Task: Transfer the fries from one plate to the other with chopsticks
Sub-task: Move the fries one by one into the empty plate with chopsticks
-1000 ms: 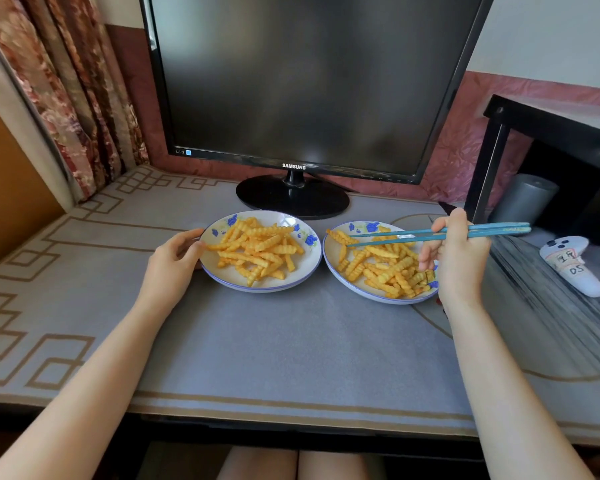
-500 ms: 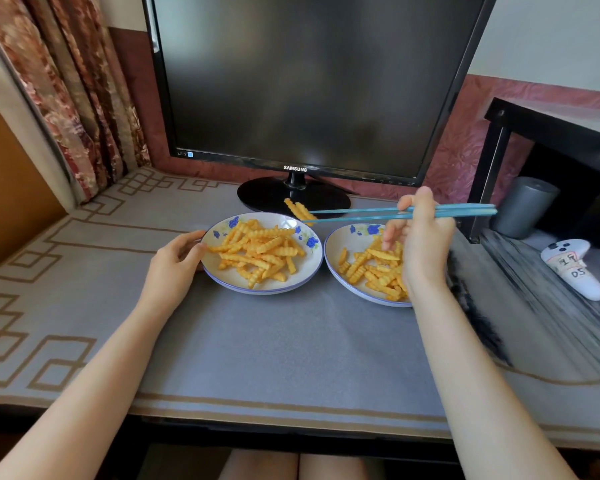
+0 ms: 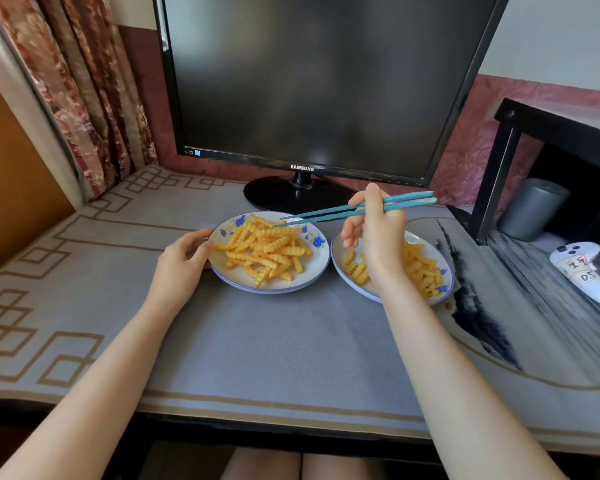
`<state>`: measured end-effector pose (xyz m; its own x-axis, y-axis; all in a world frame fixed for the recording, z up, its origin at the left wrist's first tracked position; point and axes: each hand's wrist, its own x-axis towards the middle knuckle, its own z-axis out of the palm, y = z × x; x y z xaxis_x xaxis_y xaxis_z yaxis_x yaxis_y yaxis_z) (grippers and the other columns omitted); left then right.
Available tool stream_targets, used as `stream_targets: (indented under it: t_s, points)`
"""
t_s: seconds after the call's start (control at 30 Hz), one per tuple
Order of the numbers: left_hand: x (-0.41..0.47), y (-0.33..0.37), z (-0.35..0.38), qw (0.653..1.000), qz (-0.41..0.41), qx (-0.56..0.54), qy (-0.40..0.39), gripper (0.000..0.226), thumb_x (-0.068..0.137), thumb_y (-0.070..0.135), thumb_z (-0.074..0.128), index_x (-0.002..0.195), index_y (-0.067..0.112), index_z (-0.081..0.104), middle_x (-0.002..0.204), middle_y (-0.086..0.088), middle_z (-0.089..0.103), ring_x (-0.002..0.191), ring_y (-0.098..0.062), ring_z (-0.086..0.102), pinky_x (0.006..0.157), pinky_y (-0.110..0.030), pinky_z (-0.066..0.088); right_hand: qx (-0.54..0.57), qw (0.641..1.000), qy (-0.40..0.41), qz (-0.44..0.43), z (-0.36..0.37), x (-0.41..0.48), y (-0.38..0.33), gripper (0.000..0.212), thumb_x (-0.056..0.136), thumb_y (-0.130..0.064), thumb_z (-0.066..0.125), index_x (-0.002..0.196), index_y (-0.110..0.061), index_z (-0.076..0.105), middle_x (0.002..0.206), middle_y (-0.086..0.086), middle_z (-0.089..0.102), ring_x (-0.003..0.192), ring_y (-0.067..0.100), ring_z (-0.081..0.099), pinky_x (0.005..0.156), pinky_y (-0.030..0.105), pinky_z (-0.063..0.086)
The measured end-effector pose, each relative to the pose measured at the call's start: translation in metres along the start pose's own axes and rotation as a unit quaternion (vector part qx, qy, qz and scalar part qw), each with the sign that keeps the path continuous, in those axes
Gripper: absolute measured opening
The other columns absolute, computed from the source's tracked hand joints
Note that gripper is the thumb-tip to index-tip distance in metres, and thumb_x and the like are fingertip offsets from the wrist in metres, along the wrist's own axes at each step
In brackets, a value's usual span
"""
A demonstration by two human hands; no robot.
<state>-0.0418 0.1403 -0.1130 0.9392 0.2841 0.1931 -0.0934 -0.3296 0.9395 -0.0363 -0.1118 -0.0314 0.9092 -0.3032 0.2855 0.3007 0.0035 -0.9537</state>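
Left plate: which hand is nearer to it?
Left. The left hand holds the rim of the left plate; the right hand holds chopsticks above the right plate, with only their tips over the left plate.

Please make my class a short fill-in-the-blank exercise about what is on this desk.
1. The right hand holds a pair of ____.
2. The left hand grips the rim of the left plate, which holds ____.
3. The monitor at the back bears the name ____.

Missing words: chopsticks; fries; Samsung.
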Motion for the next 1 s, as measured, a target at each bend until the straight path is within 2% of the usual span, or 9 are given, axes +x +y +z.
stream_targets:
  t_s: [0.07,0.2,0.33,0.4,0.6,0.73,0.83,1.0]
  points:
    - [0.000,0.000,0.000,1.000,0.001,-0.001,-0.001,0.027,0.097,0.018,0.051,0.121,0.019,0.064,0.103,0.005,0.070,0.075,0.007,0.066,0.091,-0.030,0.051,0.004,1.000,0.007,-0.001,-0.005,-0.001,-0.002,0.037,0.103,-0.024,0.038,0.072,-0.012,0.055,0.041,0.007,0.051,0.032,0.019,0.044,0.038,0.022,0.033]
    - [-0.001,0.001,0.000,1.000,-0.002,0.001,-0.002,0.027,0.097,0.018,0.051,0.121,0.019,0.063,0.106,0.003,0.070,0.083,-0.003,0.067,0.092,-0.031,0.050,0.007,1.000,0.024,-0.005,-0.023,-0.003,-0.010,0.036,0.101,-0.024,0.039,0.071,-0.012,0.055,0.041,0.008,0.051,0.033,0.019,0.042,0.040,0.022,0.034]
    - [-0.001,0.001,0.001,1.000,-0.002,0.001,-0.001,0.026,0.097,0.018,0.051,0.119,0.020,0.064,0.105,0.003,0.069,0.086,-0.007,0.067,0.095,-0.035,0.050,-0.005,0.998,0.056,-0.020,-0.053,-0.003,-0.017,0.035,0.100,-0.022,0.040,0.070,-0.012,0.054,0.038,0.006,0.049,0.031,0.018,0.040,0.041,0.026,0.032]
    - [-0.001,0.001,0.001,1.000,-0.002,0.006,-0.002,0.026,0.097,0.018,0.051,0.120,0.020,0.064,0.105,0.003,0.069,0.086,-0.007,0.067,0.096,-0.037,0.050,-0.008,0.997,0.070,-0.023,-0.068,-0.004,-0.017,0.035,0.101,-0.023,0.039,0.070,-0.012,0.053,0.038,0.005,0.050,0.030,0.018,0.040,0.038,0.023,0.032]
    - [-0.001,0.001,0.000,1.000,0.003,0.011,-0.003,0.027,0.096,0.019,0.051,0.120,0.020,0.064,0.104,0.005,0.069,0.079,0.005,0.066,0.097,-0.037,0.050,-0.053,0.995,0.076,-0.025,-0.088,-0.012,-0.009,0.036,0.101,-0.022,0.038,0.070,-0.011,0.052,0.038,0.009,0.051,0.029,0.019,0.040,0.039,0.027,0.032]
    - [-0.002,0.002,0.000,1.000,0.005,0.010,-0.002,0.027,0.097,0.018,0.051,0.120,0.020,0.064,0.105,0.004,0.069,0.082,0.002,0.066,0.097,-0.038,0.050,-0.069,0.994,0.075,-0.029,-0.091,-0.016,-0.008,0.035,0.101,-0.020,0.038,0.070,-0.010,0.051,0.038,0.008,0.051,0.028,0.019,0.041,0.037,0.023,0.032]
    - [-0.001,0.001,0.000,1.000,0.009,0.012,0.000,0.027,0.097,0.018,0.051,0.120,0.020,0.064,0.102,0.006,0.068,0.072,0.011,0.064,0.093,-0.032,0.050,-0.077,0.994,0.073,-0.028,-0.092,-0.018,-0.007,0.035,0.101,-0.019,0.037,0.070,-0.011,0.050,0.038,0.007,0.051,0.028,0.020,0.042,0.036,0.020,0.031]
    - [-0.002,0.002,0.001,1.000,0.004,0.008,0.003,0.027,0.097,0.016,0.051,0.121,0.018,0.063,0.104,0.003,0.068,0.081,-0.001,0.065,0.092,-0.032,0.050,-0.068,0.994,0.074,-0.040,-0.093,-0.022,-0.012,0.034,0.101,-0.018,0.038,0.069,-0.010,0.050,0.039,0.009,0.051,0.028,0.020,0.041,0.038,0.025,0.033]
